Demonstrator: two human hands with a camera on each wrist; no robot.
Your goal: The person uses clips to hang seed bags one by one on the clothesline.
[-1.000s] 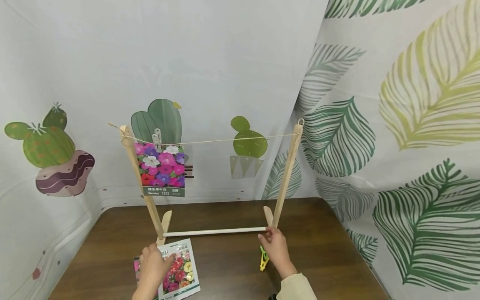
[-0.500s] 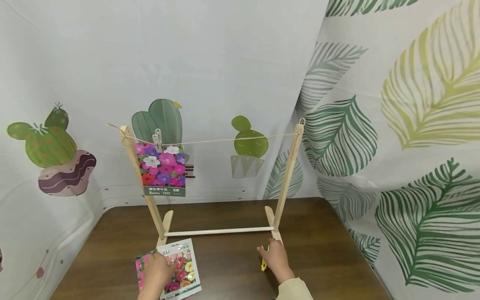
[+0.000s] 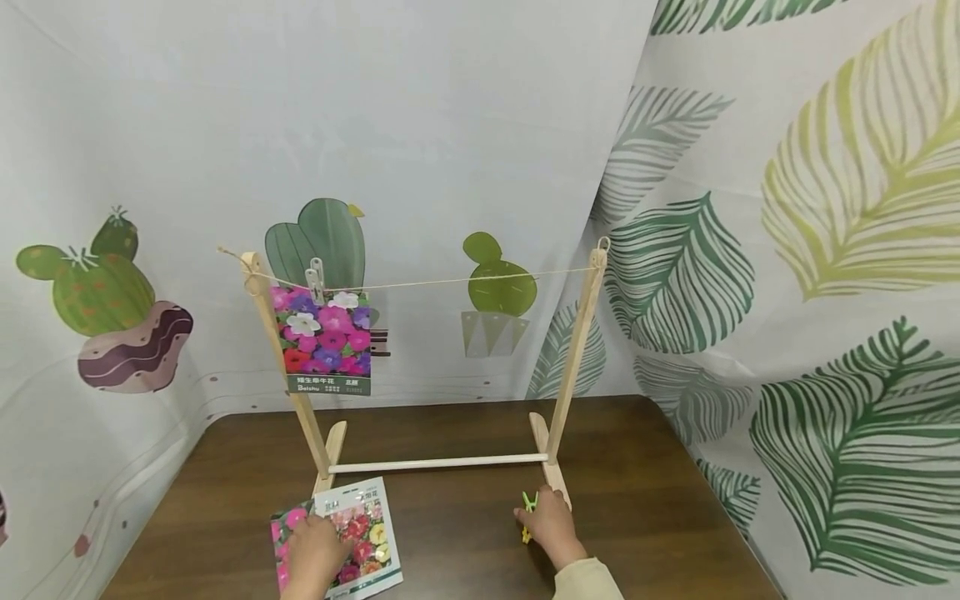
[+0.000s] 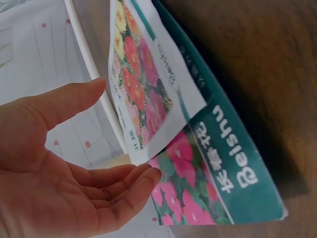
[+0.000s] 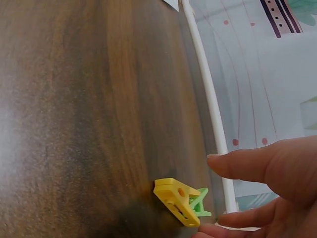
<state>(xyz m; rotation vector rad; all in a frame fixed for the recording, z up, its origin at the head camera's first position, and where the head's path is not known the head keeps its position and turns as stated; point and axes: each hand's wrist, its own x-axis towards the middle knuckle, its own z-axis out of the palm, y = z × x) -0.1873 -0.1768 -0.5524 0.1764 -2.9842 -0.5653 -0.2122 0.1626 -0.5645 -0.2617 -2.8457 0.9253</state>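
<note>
My left hand (image 3: 315, 554) is over two flower seed packets on the table, thumb spread and fingers gently bent. In the left wrist view its fingertips are right at the edge of the white-bordered packet (image 4: 143, 84), which overlaps a green packet with pink flowers (image 4: 183, 198). My right hand (image 3: 551, 527) reaches down beside a yellow-and-green clothespin (image 5: 181, 201). Its thumb and fingers are apart, the fingertips close to the clothespin's green end. Another packet, with purple and pink flowers (image 3: 326, 337), hangs from a string, under a pale clothespin (image 3: 315, 279).
A wooden frame stands on the brown table (image 3: 450, 533), with a left post (image 3: 306, 421), a right post (image 3: 576, 358) and a white crossbar (image 3: 442, 462) low between them. The string (image 3: 450, 280) runs across the top. Behind is a printed curtain (image 3: 480, 125).
My right hand has come down from the right post's base to the clothespin. My left hand has shifted slightly toward me, baring more of the pink-flowered packet.
</note>
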